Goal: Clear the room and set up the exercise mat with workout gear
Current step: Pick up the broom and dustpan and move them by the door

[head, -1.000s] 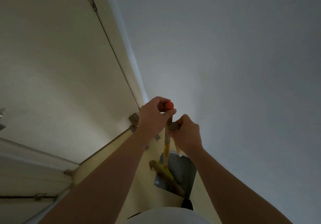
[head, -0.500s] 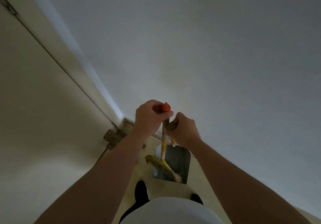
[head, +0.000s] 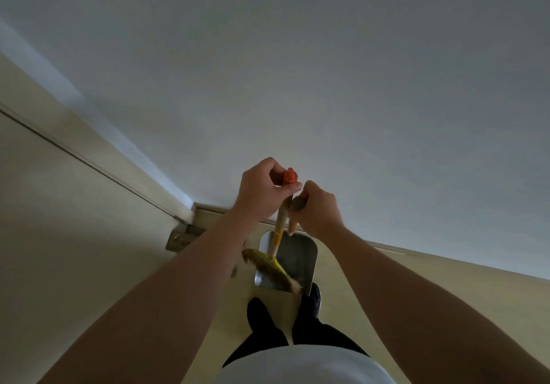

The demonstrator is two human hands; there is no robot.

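I look straight down at a broom (head: 275, 242) with a wooden, yellow-banded handle, an orange cap and a straw head. My left hand (head: 260, 191) grips its top just under the cap. A grey metal dustpan (head: 293, 260) stands on the floor against the wall, with the broom head across its front. My right hand (head: 320, 209) is closed on the wooden top of the dustpan's handle. Both hands touch each other above the pan. No mat or workout gear is in view.
A plain white wall (head: 327, 71) fills the upper view and meets the pale floor (head: 446, 291) behind the dustpan. A cream door (head: 74, 234) with a metal hinge (head: 181, 236) stands at the left. My black-socked feet (head: 262, 313) are just behind the pan.
The view has swung right, so the door fills less of the left and my feet show. Both hands keep their grips on the two handles, and broom and dustpan stay by the wall.
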